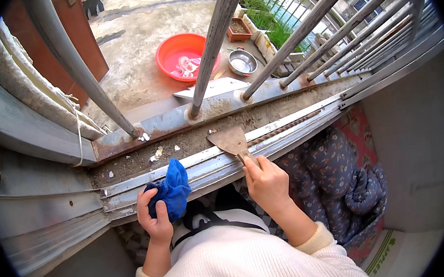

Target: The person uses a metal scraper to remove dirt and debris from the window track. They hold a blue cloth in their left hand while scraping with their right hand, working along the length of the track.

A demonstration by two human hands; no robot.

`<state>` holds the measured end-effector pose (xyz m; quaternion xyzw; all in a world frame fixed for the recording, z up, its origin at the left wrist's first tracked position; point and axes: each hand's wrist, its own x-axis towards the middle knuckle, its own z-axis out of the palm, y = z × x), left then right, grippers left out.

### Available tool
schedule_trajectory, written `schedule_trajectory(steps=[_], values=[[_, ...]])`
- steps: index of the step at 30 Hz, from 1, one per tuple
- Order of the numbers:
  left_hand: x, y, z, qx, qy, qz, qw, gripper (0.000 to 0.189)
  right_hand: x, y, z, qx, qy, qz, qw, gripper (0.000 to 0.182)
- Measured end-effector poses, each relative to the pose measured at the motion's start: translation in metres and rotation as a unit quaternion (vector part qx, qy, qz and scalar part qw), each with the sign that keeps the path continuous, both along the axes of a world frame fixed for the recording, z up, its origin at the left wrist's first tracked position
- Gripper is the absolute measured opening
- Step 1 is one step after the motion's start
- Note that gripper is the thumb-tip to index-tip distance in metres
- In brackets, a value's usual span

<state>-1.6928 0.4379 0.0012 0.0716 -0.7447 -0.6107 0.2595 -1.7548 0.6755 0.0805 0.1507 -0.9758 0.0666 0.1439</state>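
Observation:
A bunched blue cloth [175, 188] is gripped by my left hand [155, 217], over the near side of the window track. My right hand [267, 180] holds the handle of a putty knife [229, 140]. Its wide, rust-stained blade reaches across the white metal window track [204, 160] toward the dirty sill [190, 135]; whether its edge touches the dirt I cannot tell. Soil and several pale flakes [159, 152] lie on the sill. A ridged, rust-brown rod [284, 129] runs along the track to the right of the knife.
Metal bars [214, 48] rise from a rusty frame rail [157, 124] beyond the sill. Outside are a red basin [167, 52] with shoes in it, a metal pan [242, 62] and a planter [238, 30]. A flowered quilt [332, 176] lies indoors at right. A thin cord [79, 139] hangs left.

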Motion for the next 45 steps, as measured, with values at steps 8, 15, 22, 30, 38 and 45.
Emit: schedule_trajectory(steps=[8,15,22,30,38,45], values=[[-0.001,0.007,0.001,-0.032,-0.01,0.026,0.999,0.023,-0.002,0.003,0.001,-0.012,-0.018,0.025,0.999,0.022],[0.004,0.01,0.004,0.068,-0.032,0.105,0.992,0.025,-0.018,-0.006,-0.004,-0.008,-0.044,0.049,0.998,0.025],[0.006,-0.03,0.007,0.088,-0.006,0.058,0.994,0.027,-0.055,-0.008,0.053,-0.013,-0.182,0.029,0.983,0.019],[0.009,-0.067,0.003,0.004,-0.009,-0.015,1.0,0.022,-0.112,-0.066,0.117,0.129,-0.313,0.034,0.94,0.016],[0.002,-0.074,0.005,-0.032,0.057,-0.105,0.992,0.021,-0.13,-0.101,0.093,0.196,-0.358,0.064,0.91,0.016],[0.001,-0.076,0.008,-0.035,0.077,-0.112,0.99,0.02,-0.048,-0.089,0.075,0.15,-0.251,0.008,0.956,0.016]])
